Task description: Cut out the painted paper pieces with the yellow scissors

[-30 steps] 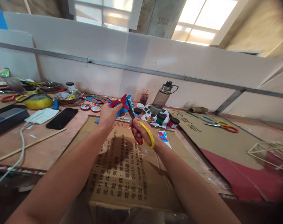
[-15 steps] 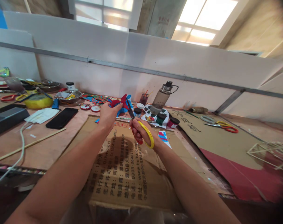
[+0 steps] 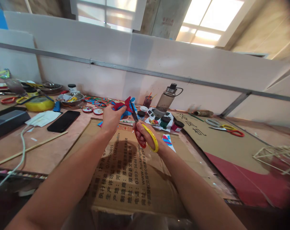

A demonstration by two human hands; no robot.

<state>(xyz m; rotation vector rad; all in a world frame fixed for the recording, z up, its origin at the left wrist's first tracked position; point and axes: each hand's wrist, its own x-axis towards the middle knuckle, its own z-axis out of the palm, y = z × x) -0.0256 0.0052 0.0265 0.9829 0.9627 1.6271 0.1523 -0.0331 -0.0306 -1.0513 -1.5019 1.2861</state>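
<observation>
On the workbench (image 3: 48, 155), a printed cardboard carton (image 3: 164, 191) lies in front of the person, beneath both forearms; a water bottle (image 3: 164, 103) stands behind it, near a green paint jar (image 3: 165, 122) and a magenta paint jar (image 3: 177, 126); a smartphone (image 3: 63, 121) lies to the left of the carton.

The right hand (image 3: 146, 132) grips a pair of yellow-and-red-handled scissors (image 3: 155, 140), fingers in the loops, blades pointing up and away; the left hand (image 3: 111, 118) pinches a red-and-blue painted cutout (image 3: 128, 103) between thumb and fingers; the cutout is held up above the far edge of the carton, at the scissor blades; whether the blades are parted or have bitten into it cannot be told.

The step in hand is judged to be trimming the edge; sound practice would be to feed the cutout with the left hand and turn it into the blades rather than twist the right wrist; short bites deep in the blades should suit the curves and points; left fingertips should sit behind the cutting line; a firm but light pinch should avoid creasing narrow tips or rubbing the painted face.
</observation>
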